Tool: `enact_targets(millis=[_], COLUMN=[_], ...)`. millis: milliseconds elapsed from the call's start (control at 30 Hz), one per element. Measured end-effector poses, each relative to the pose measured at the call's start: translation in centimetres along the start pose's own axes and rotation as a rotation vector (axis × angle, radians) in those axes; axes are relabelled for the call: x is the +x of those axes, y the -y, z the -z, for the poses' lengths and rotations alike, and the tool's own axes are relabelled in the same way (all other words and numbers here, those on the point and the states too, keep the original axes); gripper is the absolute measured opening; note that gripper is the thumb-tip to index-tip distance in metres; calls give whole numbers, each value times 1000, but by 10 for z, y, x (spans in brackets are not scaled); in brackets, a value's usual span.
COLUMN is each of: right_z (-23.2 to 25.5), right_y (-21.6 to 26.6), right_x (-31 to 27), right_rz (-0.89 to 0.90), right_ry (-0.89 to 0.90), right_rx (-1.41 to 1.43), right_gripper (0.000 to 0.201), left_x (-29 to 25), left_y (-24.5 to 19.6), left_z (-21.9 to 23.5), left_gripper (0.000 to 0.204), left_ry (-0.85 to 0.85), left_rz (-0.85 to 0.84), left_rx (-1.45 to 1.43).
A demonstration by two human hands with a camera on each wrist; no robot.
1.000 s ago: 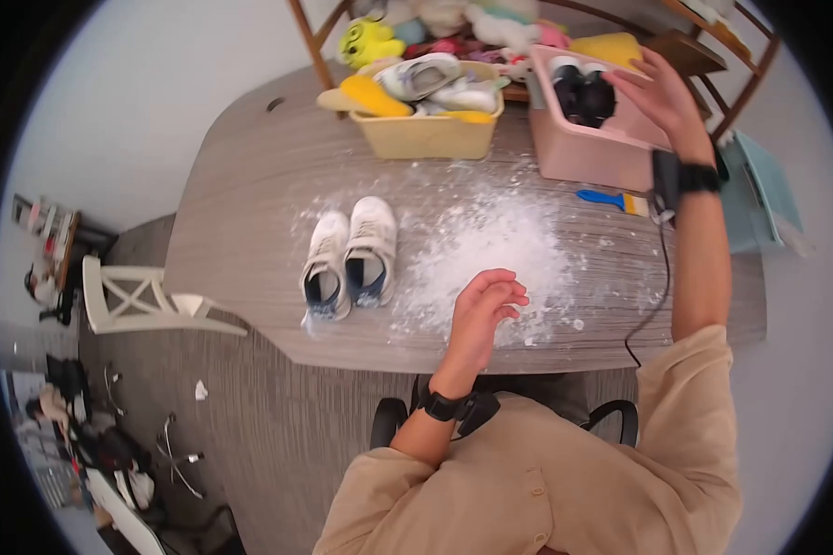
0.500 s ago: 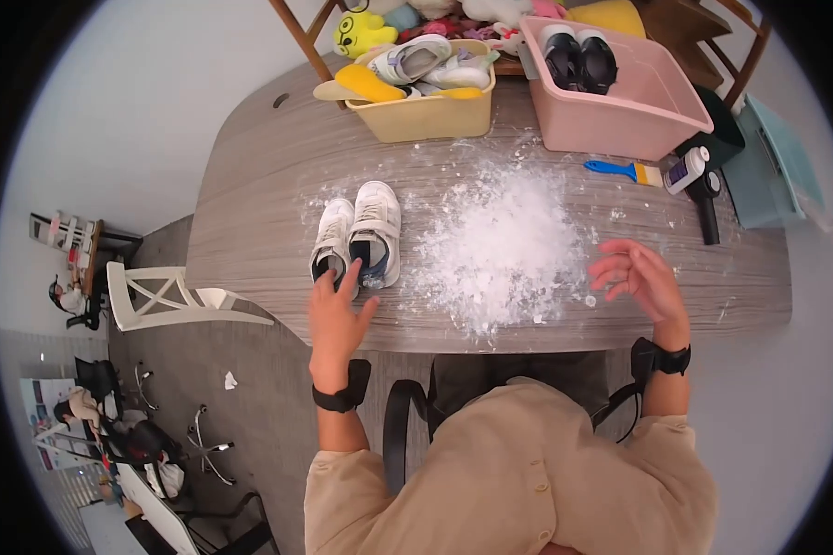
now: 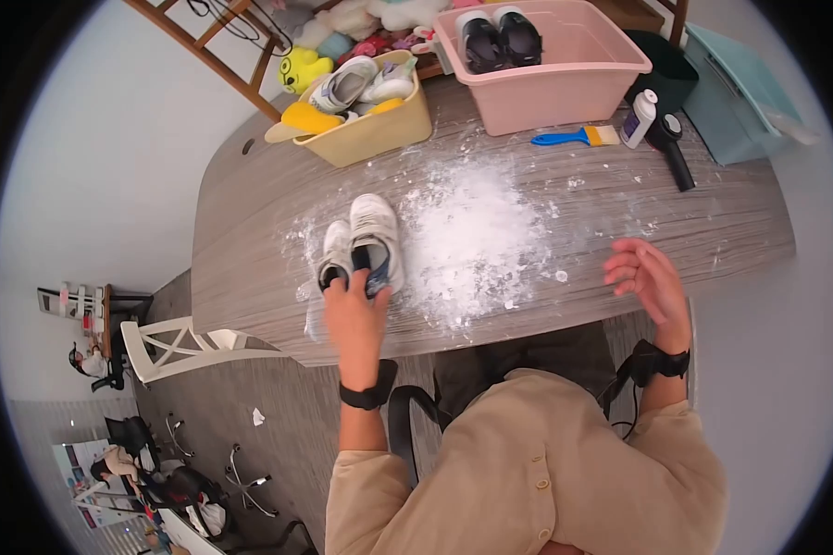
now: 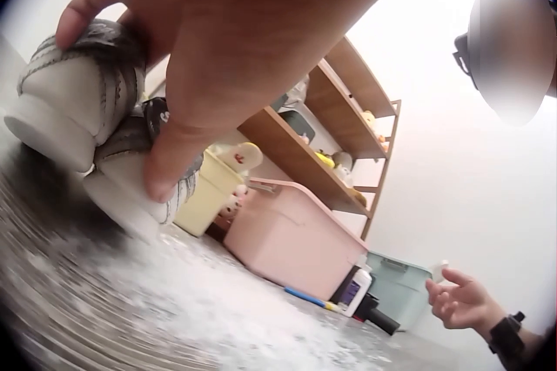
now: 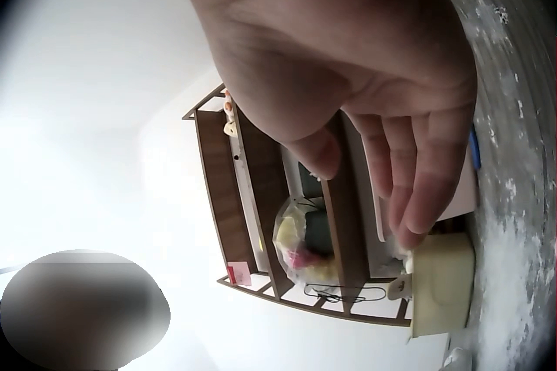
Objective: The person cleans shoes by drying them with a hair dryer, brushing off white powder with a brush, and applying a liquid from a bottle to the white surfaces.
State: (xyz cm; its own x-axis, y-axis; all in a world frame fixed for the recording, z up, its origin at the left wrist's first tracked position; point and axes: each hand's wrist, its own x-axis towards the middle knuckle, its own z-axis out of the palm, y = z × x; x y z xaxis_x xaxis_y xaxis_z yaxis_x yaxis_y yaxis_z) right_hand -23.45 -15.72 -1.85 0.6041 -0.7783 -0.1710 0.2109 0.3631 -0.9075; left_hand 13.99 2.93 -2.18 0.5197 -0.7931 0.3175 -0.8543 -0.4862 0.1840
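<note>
Two white shoes stand side by side on the table, a left one (image 3: pixel 336 240) and a right one (image 3: pixel 374 220), heels toward the person. The left hand (image 3: pixel 355 326) grips them at the heels, fingers in the openings. In the left wrist view its thumb presses one shoe (image 4: pixel 130 181) and a finger lies over the other (image 4: pixel 59 97). To their right spreads white powder (image 3: pixel 477 240). The right hand (image 3: pixel 652 282) hangs above the table's right front part with loosely bent fingers and holds nothing; the right wrist view shows this hand (image 5: pixel 348 66) empty too.
Along the back stand a yellow bin (image 3: pixel 370 137) of shoes and insoles, a pink bin (image 3: pixel 551 97) with black shoes, and a teal bin (image 3: pixel 731 106). A blue brush (image 3: pixel 565 138), a white bottle (image 3: pixel 639 118) and a black handled tool (image 3: pixel 676 157) lie or stand before them.
The left hand has moved left from over the powder to the shoes and now grips them. The right hand has come down from the pink bin toward the front edge. The head view has shifted.
</note>
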Motion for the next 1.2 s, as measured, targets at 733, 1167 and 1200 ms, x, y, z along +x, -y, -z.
enact_targets(millis=[733,1167,1200], right_z=[-4,-31,-33], right_y=[6,-12,-14], right_x=[-24,26,29], right_rz=[-51,-18,-24], right_ry=[94,88,89], right_rx=[-7,-313,-318], right_gripper=[31,29,28], left_x=[-27,-24,-25], left_y=[-148,-127,-126], left_z=[-48,-61,-65], left_gripper=[55,34,33], left_ry=[-56,-106,-122], left_rz=[-227,-290,-287], left_rx=[-336,-486,-504])
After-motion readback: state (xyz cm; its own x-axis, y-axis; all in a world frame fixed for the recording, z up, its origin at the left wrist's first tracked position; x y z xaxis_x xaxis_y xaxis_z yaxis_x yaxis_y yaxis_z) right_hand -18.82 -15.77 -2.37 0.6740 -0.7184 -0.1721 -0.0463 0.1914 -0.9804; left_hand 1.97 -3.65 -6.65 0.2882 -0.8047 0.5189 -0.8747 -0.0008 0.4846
